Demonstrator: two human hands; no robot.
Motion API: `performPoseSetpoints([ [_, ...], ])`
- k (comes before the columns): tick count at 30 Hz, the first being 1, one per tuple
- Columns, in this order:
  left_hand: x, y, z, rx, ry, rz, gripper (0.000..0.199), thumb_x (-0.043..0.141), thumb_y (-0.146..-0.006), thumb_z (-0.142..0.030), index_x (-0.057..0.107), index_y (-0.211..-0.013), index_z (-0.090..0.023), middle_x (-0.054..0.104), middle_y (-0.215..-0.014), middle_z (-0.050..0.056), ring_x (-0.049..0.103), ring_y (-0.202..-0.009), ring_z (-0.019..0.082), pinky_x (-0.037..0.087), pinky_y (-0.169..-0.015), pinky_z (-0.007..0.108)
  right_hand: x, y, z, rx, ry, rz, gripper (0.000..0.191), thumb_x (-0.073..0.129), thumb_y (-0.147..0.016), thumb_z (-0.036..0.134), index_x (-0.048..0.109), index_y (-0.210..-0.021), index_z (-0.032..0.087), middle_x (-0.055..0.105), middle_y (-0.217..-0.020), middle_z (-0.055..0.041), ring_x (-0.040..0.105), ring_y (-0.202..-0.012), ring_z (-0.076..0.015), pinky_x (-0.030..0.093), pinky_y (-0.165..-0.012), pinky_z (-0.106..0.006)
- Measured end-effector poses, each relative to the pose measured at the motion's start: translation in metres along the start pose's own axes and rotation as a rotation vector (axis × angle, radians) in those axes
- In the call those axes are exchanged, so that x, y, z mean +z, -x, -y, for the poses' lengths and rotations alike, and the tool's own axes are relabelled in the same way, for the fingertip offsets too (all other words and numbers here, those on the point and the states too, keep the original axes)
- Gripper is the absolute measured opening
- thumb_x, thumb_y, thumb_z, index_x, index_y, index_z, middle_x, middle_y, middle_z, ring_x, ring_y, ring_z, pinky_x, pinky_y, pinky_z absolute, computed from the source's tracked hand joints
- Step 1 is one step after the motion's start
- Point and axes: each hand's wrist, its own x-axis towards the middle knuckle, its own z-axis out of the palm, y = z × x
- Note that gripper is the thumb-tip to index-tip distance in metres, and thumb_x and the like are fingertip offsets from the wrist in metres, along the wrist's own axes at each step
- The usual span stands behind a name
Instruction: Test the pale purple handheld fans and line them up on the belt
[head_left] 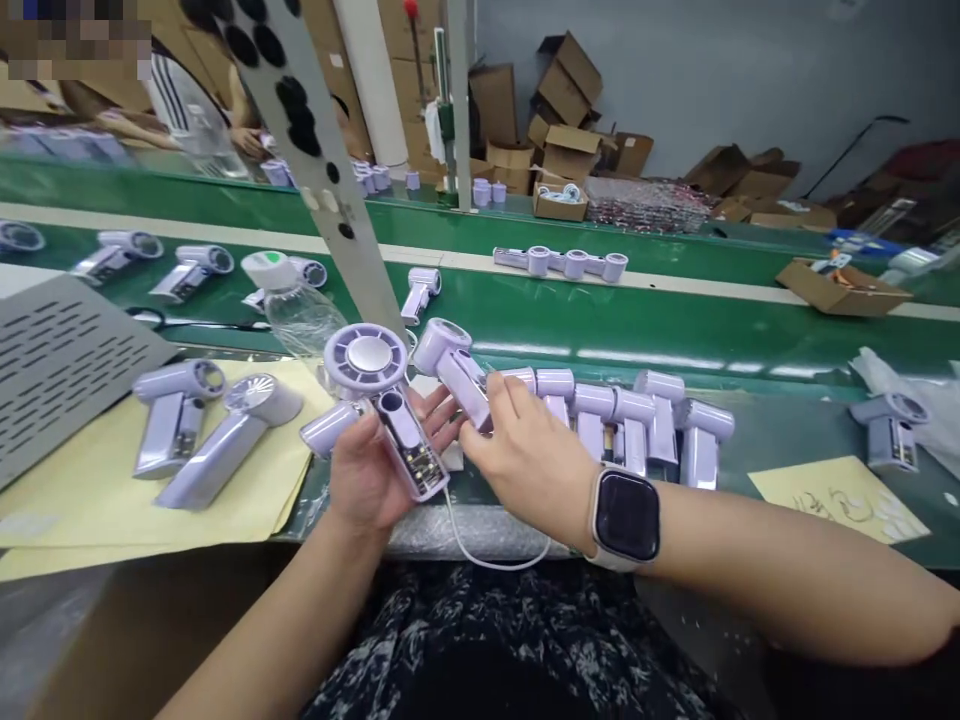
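My left hand (367, 485) is closed around a lilac handheld fan (369, 358), its round head up and its handle uncovered so that a circuit board shows. A white cable (480, 562) runs from the lower end of that handle. My right hand (529, 450), a watch on its wrist, grips the handle of a second lilac fan (442, 345), tilted close beside the first. The left fingers reach behind this second fan; whether they touch it I cannot tell. A lilac cylindrical part (326, 430) pokes out left of my left thumb.
Several lilac fans (634, 405) stand in a row at the right. Two more fans (225, 440) lie on yellow paper (285, 440) at the left, near a plastic bottle (300, 310). A slanted metal post (330, 170) rises before the green conveyor (675, 320). People work across it.
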Motion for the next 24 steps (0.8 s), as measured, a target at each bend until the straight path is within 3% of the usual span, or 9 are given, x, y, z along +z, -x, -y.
performPoseSetpoints([
  [5, -0.005, 0.002, 0.004, 0.070, -0.035, -0.047, 0.053, 0.084, -0.064, -0.070, 0.068, -0.074, -0.020, 0.071, -0.074, 0.001, 0.072, -0.076, 0.023, 0.064, -0.077, 0.036, 0.015, 0.014, 0.019, -0.014, -0.092, -0.086, 0.033, 0.046, -0.102, 0.012, 0.067, -0.127, 0.012, 0.052, -0.144, -0.0318, 0.056, -0.128, -0.0383, 0.053, -0.097, -0.051],
  [8, -0.014, 0.001, -0.004, 0.139, -0.124, -0.026, 0.055, 0.083, -0.065, -0.072, 0.069, -0.077, -0.020, 0.068, -0.070, 0.000, 0.067, -0.064, 0.018, 0.060, -0.063, 0.031, 0.041, 0.022, 0.032, 0.046, -0.211, -0.007, 0.040, 0.051, -0.102, 0.018, 0.057, -0.142, 0.019, 0.056, -0.142, -0.0248, 0.059, -0.122, -0.0326, 0.054, -0.096, -0.046],
  [10, -0.021, 0.000, -0.012, 0.208, -0.190, -0.058, 0.053, 0.086, -0.064, -0.068, 0.071, -0.079, -0.020, 0.069, -0.073, 0.000, 0.067, -0.068, 0.018, 0.059, -0.063, 0.029, 0.062, 0.024, 0.039, 0.136, -0.281, 0.106, 0.046, 0.056, -0.102, 0.029, 0.052, -0.146, 0.018, 0.066, -0.124, -0.0196, 0.063, -0.107, -0.0296, 0.056, -0.089, -0.043],
  [13, -0.024, 0.001, -0.021, 0.339, -0.249, -0.165, 0.052, 0.093, -0.058, -0.061, 0.074, -0.081, -0.019, 0.073, -0.083, 0.001, 0.068, -0.081, 0.019, 0.061, -0.072, 0.028, 0.084, 0.020, 0.048, 0.253, -0.291, 0.200, 0.047, 0.064, -0.097, 0.043, 0.060, -0.127, 0.007, 0.068, -0.106, -0.0189, 0.064, -0.100, -0.0322, 0.055, -0.085, -0.046],
  [17, -0.019, 0.006, -0.026, 0.407, -0.294, -0.225, 0.062, 0.098, -0.049, -0.058, 0.074, -0.091, -0.018, 0.077, -0.095, 0.005, 0.069, -0.107, 0.030, 0.059, -0.093, 0.037, 0.088, 0.007, 0.047, 0.280, -0.291, 0.267, 0.018, 0.059, -0.096, 0.023, 0.063, -0.106, 0.009, 0.070, -0.099, -0.0191, 0.068, -0.097, -0.0321, 0.055, -0.082, -0.044],
  [20, -0.015, 0.010, -0.025, 0.436, -0.312, -0.246, 0.072, 0.102, -0.041, -0.048, 0.074, -0.102, -0.022, 0.078, -0.095, 0.004, 0.067, -0.121, 0.034, 0.057, -0.099, 0.040, 0.085, -0.002, 0.044, 0.281, -0.313, 0.330, 0.014, 0.054, -0.092, 0.009, 0.062, -0.103, 0.010, 0.072, -0.096, -0.0192, 0.071, -0.092, -0.0317, 0.054, -0.077, -0.041],
  [22, -0.015, 0.012, -0.023, 0.409, -0.307, -0.232, 0.067, 0.101, -0.044, -0.050, 0.075, -0.100, -0.024, 0.078, -0.096, 0.004, 0.065, -0.125, 0.035, 0.057, -0.100, 0.041, 0.084, -0.005, 0.044, 0.295, -0.340, 0.349, 0.014, 0.055, -0.094, 0.013, 0.062, -0.105, 0.010, 0.072, -0.101, -0.0213, 0.071, -0.095, -0.0341, 0.054, -0.077, -0.043],
  [24, -0.015, 0.013, -0.022, 0.382, -0.294, -0.208, 0.061, 0.096, -0.048, -0.063, 0.076, -0.088, -0.022, 0.078, -0.098, 0.006, 0.063, -0.127, 0.036, 0.058, -0.100, 0.042, 0.085, -0.007, 0.044, 0.325, -0.380, 0.350, 0.017, 0.054, -0.098, 0.019, 0.061, -0.110, 0.009, 0.071, -0.106, -0.0233, 0.071, -0.099, -0.0363, 0.054, -0.079, -0.045],
])
